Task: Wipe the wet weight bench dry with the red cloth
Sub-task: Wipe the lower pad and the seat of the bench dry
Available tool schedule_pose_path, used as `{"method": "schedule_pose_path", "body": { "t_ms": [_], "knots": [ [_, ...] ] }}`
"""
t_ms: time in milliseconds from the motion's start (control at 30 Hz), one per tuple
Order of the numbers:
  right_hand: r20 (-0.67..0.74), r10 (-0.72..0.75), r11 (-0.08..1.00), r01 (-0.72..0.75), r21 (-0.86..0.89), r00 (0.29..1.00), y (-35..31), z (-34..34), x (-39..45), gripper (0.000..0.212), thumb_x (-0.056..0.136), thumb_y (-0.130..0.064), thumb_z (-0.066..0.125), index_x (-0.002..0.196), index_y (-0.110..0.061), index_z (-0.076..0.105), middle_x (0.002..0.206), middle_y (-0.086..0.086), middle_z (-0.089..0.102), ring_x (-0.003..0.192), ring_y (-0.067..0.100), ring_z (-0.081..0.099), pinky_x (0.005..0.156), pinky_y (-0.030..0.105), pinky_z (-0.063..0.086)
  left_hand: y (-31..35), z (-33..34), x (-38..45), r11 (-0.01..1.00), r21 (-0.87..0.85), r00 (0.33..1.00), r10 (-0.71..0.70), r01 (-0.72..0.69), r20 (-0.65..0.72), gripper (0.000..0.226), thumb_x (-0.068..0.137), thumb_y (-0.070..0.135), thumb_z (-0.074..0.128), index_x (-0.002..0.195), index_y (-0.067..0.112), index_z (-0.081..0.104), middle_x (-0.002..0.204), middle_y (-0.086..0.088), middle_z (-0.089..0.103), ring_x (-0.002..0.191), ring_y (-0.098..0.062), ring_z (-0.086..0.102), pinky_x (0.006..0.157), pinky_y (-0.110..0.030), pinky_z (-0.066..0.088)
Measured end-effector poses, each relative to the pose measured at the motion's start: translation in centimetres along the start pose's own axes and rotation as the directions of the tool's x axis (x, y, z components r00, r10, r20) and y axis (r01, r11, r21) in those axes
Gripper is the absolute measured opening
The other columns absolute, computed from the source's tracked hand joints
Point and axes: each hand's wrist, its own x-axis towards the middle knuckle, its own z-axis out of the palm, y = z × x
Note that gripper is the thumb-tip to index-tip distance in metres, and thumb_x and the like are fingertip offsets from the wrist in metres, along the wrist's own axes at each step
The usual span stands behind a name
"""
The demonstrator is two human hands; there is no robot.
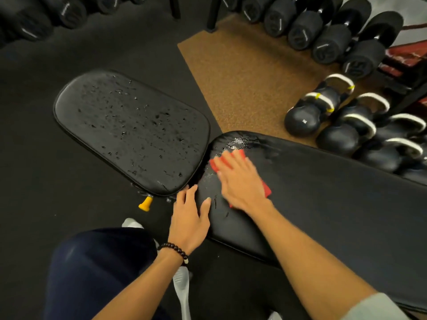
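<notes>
The black weight bench has two pads. Its seat pad (129,128) lies to the left and is covered in water drops. The long back pad (323,192) runs to the right, wet near its left end. My right hand (240,181) presses flat, fingers straight, on the red cloth (265,190) at that wet end. My left hand (189,215) rests on the near edge of the back pad, fingers spread, thumb on top.
A yellow adjustment knob (145,203) sticks out under the seat pad. Several black kettlebells (307,116) stand on the floor to the right, dumbbells (328,40) on a rack behind. A brown mat (242,84) covers the floor beyond. My knee (99,262) is at lower left.
</notes>
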Motion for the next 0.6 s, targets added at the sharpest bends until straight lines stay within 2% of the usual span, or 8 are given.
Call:
{"method": "schedule_pose_path", "body": {
  "t_ms": [100, 167, 233, 333, 400, 500, 600],
  "knots": [
    [0.05, -0.199, 0.98, 0.198, 0.029, 0.979, -2.4, -0.1, -3.8, 0.051, 0.093, -0.031, 0.039, 0.143, -0.023, 0.05, 0.152, 0.002, 0.045, 0.144, 0.029, 0.036, 0.113, 0.047, 0.037, 0.6, 0.4, 0.2, 0.937, -0.246, 0.963, -0.266, 0.248, -0.041, 0.054, 0.101, 0.032, 0.049, 0.147, 0.008, 0.035, 0.147, -0.016, 0.041, 0.136, -0.029, 0.04, 0.107, -0.031, 0.031],
    [0.058, -0.26, 0.966, 0.26, 0.018, 0.964, -0.7, -0.5, -5.0, 0.049, 0.094, -0.031, 0.041, 0.142, -0.025, 0.052, 0.152, 0.0, 0.046, 0.144, 0.026, 0.036, 0.112, 0.048, 0.036, 1.2, 0.6, 1.1, 0.887, -0.309, 0.931, -0.365, 0.344, -0.01, 0.055, 0.102, 0.034, 0.046, 0.148, 0.005, 0.035, 0.147, -0.019, 0.042, 0.136, -0.033, 0.039, 0.106, -0.032, 0.03],
    [0.038, -0.198, 0.98, 0.198, 0.021, 0.979, 1.7, -0.5, -3.9, 0.045, 0.096, -0.027, 0.044, 0.14, -0.025, 0.053, 0.151, 0.001, 0.046, 0.144, 0.027, 0.035, 0.111, 0.052, 0.036, 1.6, 0.9, 2.4, 0.859, -0.337, 0.913, -0.407, 0.384, 0.003, 0.053, 0.104, 0.036, 0.041, 0.145, 0.002, 0.037, 0.148, -0.021, 0.042, 0.137, -0.035, 0.039, 0.106, -0.033, 0.031],
    [0.021, 0.044, 0.998, -0.045, 0.037, 0.999, 2.2, -0.3, 0.1, 0.044, 0.1, -0.027, 0.044, 0.143, -0.024, 0.048, 0.155, 0.003, 0.04, 0.147, 0.028, 0.026, 0.114, 0.055, 0.031, 1.8, 1.1, 3.4, 0.794, -0.408, 0.88, -0.472, 0.45, 0.052, 0.057, 0.105, 0.041, 0.034, 0.149, 0.006, 0.033, 0.154, -0.016, 0.036, 0.14, -0.033, 0.036, 0.11, -0.036, 0.029],
    [0.0, 0.055, 0.998, -0.055, 0.029, 0.998, -0.4, 0.4, 1.8, 0.045, 0.1, -0.029, 0.041, 0.144, -0.022, 0.045, 0.155, 0.003, 0.038, 0.147, 0.029, 0.024, 0.116, 0.051, 0.027, 1.5, 1.2, 3.9, 0.718, -0.502, 0.854, -0.513, 0.483, 0.088, 0.055, 0.104, 0.042, 0.034, 0.15, 0.01, 0.037, 0.155, -0.01, 0.037, 0.14, -0.029, 0.036, 0.111, -0.036, 0.028],
    [0.007, -0.12, 0.992, 0.119, 0.046, 0.993, -3.4, 1.1, 0.1, 0.048, 0.1, -0.031, 0.039, 0.144, -0.016, 0.046, 0.154, 0.004, 0.041, 0.147, 0.028, 0.027, 0.118, 0.046, 0.026, 1.2, 1.0, 4.2, 0.601, -0.63, 0.834, -0.533, 0.492, 0.143, 0.051, 0.101, 0.042, 0.04, 0.142, 0.014, 0.049, 0.146, -0.005, 0.048, 0.133, -0.025, 0.045, 0.111, -0.038, 0.034],
    [-0.019, -0.342, 0.924, 0.34, 0.174, 0.939, -1.4, 0.0, -2.4, 0.042, 0.095, -0.023, 0.052, 0.137, -0.019, 0.057, 0.145, 0.007, 0.05, 0.138, 0.026, 0.04, 0.114, 0.04, 0.032, 0.2, 1.8, 4.6, 0.569, -0.66, 0.839, -0.514, 0.49, 0.18, 0.066, 0.082, 0.06, 0.042, 0.135, 0.023, 0.057, 0.141, 0.0, 0.055, 0.126, -0.019, 0.051, 0.112, -0.044, 0.037]
  ]
}}
